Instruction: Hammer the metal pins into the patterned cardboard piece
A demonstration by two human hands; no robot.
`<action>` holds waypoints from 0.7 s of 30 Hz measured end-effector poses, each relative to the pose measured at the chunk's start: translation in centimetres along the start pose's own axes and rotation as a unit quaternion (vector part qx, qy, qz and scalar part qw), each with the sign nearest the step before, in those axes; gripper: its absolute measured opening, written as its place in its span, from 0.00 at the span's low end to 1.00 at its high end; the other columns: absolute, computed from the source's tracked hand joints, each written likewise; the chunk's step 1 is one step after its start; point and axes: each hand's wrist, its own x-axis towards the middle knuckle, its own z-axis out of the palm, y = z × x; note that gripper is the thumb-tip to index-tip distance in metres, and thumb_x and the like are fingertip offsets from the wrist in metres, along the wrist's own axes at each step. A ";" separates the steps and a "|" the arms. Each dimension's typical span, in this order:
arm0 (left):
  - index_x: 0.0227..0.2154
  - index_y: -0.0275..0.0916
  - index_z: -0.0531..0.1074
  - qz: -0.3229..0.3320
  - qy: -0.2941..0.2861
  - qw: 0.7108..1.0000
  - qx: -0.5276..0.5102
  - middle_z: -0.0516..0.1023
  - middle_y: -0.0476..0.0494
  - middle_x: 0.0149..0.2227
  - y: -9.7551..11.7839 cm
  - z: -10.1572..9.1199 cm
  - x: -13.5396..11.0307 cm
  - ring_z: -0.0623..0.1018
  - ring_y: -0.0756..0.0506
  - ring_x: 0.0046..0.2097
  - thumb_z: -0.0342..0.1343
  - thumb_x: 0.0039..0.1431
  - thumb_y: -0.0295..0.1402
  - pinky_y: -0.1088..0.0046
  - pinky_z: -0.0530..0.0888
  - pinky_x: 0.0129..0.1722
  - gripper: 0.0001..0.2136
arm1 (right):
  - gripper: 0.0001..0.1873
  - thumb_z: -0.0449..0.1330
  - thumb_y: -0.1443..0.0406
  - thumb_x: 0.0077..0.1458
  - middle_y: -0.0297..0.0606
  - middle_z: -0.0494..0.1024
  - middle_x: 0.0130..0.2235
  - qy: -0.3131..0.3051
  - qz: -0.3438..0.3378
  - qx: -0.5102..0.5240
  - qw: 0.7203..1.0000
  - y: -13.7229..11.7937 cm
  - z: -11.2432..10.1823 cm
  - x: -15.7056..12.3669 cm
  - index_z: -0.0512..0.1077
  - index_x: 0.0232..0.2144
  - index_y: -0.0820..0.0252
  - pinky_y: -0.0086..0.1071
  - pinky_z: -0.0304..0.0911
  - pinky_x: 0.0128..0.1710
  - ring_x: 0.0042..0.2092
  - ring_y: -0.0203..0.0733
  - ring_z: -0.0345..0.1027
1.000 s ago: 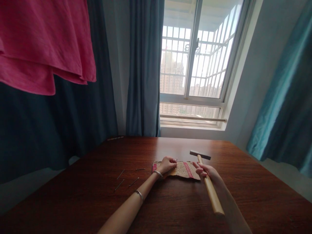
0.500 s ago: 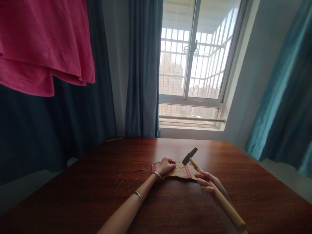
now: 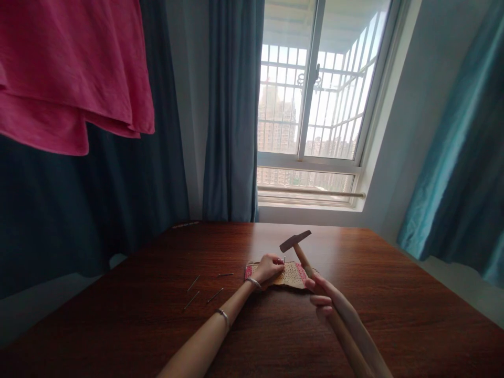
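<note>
My left hand point(image 3: 269, 268) rests on a patterned beige and pink piece point(image 3: 293, 275), its fingers pinched around a nail point(image 3: 284, 260) that stands upright. The piece lies flat on the table; its material I cannot make out for certain. My right hand point(image 3: 323, 298) is wrapped round the wooden handle of a hammer point(image 3: 302, 258). The dark hammer head is raised just above and to the right of the nail, apart from it. Part of the piece is hidden behind my hands.
Several loose nails point(image 3: 214, 295) lie on the brown wooden table point(image 3: 260, 336) left of my left forearm. Beyond the far edge are a barred window point(image 3: 309, 105) and blue curtains point(image 3: 232, 115). A pink cloth point(image 3: 74, 79) hangs at upper left.
The hammer has swung left and up a little, its head now closer to the nail. My right hand has shifted slightly left; my left hand stays put.
</note>
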 end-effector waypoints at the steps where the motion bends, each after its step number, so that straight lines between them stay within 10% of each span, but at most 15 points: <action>1: 0.30 0.32 0.78 -0.002 -0.002 1.000 0.001 0.79 0.45 0.29 0.0 0.0 0.0 0.74 0.46 0.33 0.55 0.46 0.37 0.76 0.66 0.33 0.13 | 0.20 0.61 0.51 0.48 0.20 0.57 0.16 -0.014 0.041 -0.021 0.999 0.2 -0.2 0.0 0.60 0.25 0.58 0.16 0.37 0.10 0.13 0.21 0.36; 7: 0.28 0.33 0.78 0.004 -0.008 1.000 -0.003 0.78 0.46 0.28 -0.3 0.2 -0.1 0.73 0.47 0.32 0.54 0.47 0.36 0.77 0.65 0.31 0.12 | 0.28 0.57 0.41 0.44 0.19 0.49 0.10 -0.125 0.119 -0.059 0.983 1.0 -0.9 -0.6 0.57 0.18 0.58 0.18 0.37 0.08 0.11 0.23 0.32; 14: 0.28 0.33 0.77 0.021 0.005 1.000 0.004 0.78 0.45 0.29 -0.2 0.1 0.0 0.73 0.48 0.32 0.54 0.48 0.35 0.77 0.65 0.33 0.11 | 0.19 0.53 0.49 0.51 0.20 0.60 0.17 0.160 -0.005 -0.172 0.972 0.7 1.0 -1.0 0.60 0.40 0.53 0.19 0.40 0.10 0.11 0.25 0.45; 21: 0.27 0.34 0.78 0.015 0.002 1.000 0.010 0.78 0.46 0.29 0.2 -0.1 -0.2 0.73 0.47 0.33 0.54 0.47 0.35 0.77 0.66 0.33 0.11 | 0.21 0.57 0.48 0.45 0.22 0.60 0.20 0.196 -0.064 -0.276 0.939 0.5 2.2 -1.0 0.56 0.29 0.55 0.20 0.38 0.10 0.13 0.23 0.46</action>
